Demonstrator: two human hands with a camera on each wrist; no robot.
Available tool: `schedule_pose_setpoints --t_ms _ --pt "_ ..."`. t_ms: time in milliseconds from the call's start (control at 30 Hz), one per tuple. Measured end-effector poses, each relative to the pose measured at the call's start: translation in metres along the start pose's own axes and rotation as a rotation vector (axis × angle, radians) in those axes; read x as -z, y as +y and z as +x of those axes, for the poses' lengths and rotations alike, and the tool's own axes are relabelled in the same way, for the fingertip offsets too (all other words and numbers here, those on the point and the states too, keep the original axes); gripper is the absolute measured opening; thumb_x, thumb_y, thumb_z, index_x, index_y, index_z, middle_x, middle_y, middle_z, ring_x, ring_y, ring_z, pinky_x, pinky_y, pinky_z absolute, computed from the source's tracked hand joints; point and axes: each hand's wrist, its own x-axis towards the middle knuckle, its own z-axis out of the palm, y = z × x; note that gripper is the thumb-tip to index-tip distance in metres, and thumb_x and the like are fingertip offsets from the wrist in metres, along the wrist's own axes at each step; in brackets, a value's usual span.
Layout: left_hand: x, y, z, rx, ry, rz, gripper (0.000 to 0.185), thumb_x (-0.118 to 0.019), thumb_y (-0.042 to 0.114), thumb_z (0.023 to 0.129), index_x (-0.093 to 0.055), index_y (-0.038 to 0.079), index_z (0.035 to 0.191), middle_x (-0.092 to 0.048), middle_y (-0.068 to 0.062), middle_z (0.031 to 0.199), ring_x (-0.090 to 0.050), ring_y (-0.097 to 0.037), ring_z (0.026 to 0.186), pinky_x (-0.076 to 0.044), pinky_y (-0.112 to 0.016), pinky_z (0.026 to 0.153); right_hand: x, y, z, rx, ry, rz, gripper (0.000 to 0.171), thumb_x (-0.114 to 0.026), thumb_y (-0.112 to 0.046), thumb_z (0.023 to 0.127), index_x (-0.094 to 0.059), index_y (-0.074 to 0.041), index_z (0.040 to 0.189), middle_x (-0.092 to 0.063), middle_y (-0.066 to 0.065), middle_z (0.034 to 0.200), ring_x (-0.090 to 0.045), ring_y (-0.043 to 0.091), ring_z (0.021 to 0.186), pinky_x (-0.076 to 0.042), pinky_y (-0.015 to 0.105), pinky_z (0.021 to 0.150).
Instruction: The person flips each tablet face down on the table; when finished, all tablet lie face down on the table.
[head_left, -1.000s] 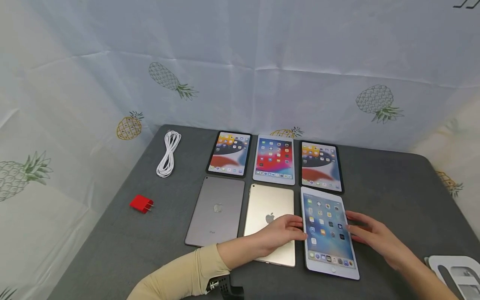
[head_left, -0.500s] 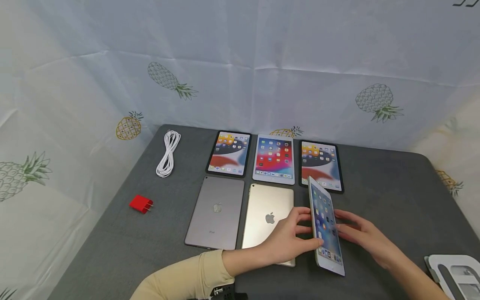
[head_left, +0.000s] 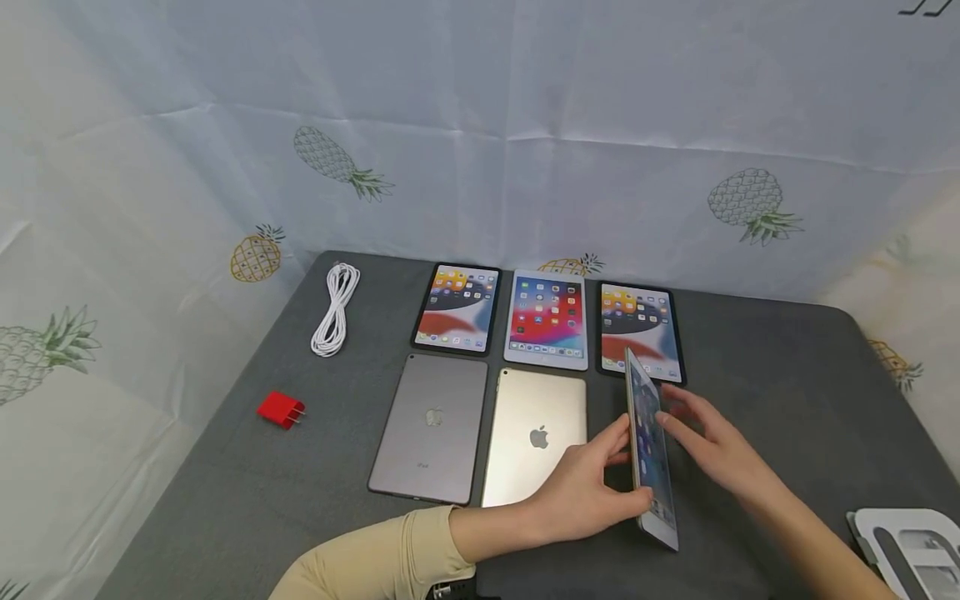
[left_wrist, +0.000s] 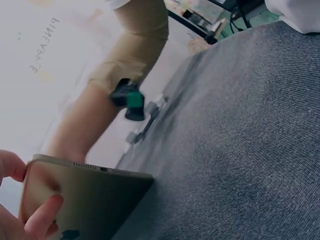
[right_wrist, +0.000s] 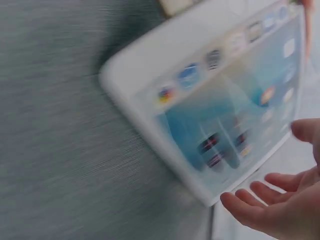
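A white-framed tablet (head_left: 647, 442) stands steeply tilted at the right of the front row, its screen facing right. My left hand (head_left: 581, 496) holds its raised left edge, thumb at the front and fingers against the gold back (left_wrist: 95, 195). On the other side, my right hand (head_left: 712, 446) has loosely bent fingers close to the tablet's upper right part; its fingertips (right_wrist: 230, 200) show apart from each other in the right wrist view. A gold tablet (head_left: 536, 408) lies face down under the left forearm, which covers its lower end. Left of that, a grey tablet (head_left: 427, 425) also lies face down.
Three lit tablets lie in the back row: a black-framed one (head_left: 457, 308), a white one (head_left: 546, 321) and another black-framed one (head_left: 641, 325). At left are a white cable (head_left: 335, 308) and a red charger plug (head_left: 281, 409). A white stand (head_left: 911, 542) sits at the right edge.
The white tablet has gone from lying nearly flat to steeply tilted, its left edge raised by the left hand. The right hand has shifted left and up along the tablet's right side.
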Motion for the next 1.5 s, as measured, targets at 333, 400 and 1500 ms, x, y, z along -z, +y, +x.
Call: schedule_pose_setpoints --t_ms 333,400,1500 --pt "-0.003 -0.004 -0.002 -0.025 0.002 -0.082 0.074 -0.057 0.001 0.091 -0.019 0.0 0.154 -0.039 -0.011 0.151 -0.049 -0.012 0.128 -0.053 -0.016 0.076 -0.006 -0.041 0.038 0.181 0.087 -0.104 0.065 -0.057 -0.036 0.099 -0.032 -0.009 0.152 -0.032 0.022 0.152 -0.03 0.046 0.137 -0.029 0.072 0.1" --pt "-0.004 -0.005 -0.002 -0.031 0.005 -0.086 0.074 -0.057 0.0 0.091 -0.018 -0.001 0.154 -0.038 -0.012 0.152 -0.049 -0.012 0.127 -0.052 -0.016 0.078 -0.007 -0.043 0.043 0.149 0.086 -0.117 0.068 -0.059 -0.039 0.097 -0.033 -0.007 0.151 -0.036 0.024 0.149 -0.034 0.046 0.134 -0.032 0.069 0.1" --pt "-0.016 -0.011 -0.007 -0.595 0.146 0.745 0.081 -0.078 0.032 0.081 -0.041 0.0 0.146 -0.037 -0.015 0.15 -0.039 -0.013 0.135 -0.038 -0.017 0.099 -0.002 -0.029 0.047 0.132 0.266 0.204 0.043 -0.055 -0.028 0.1 -0.05 -0.002 0.134 -0.057 0.006 0.123 -0.055 0.007 0.102 -0.051 0.017 0.078"
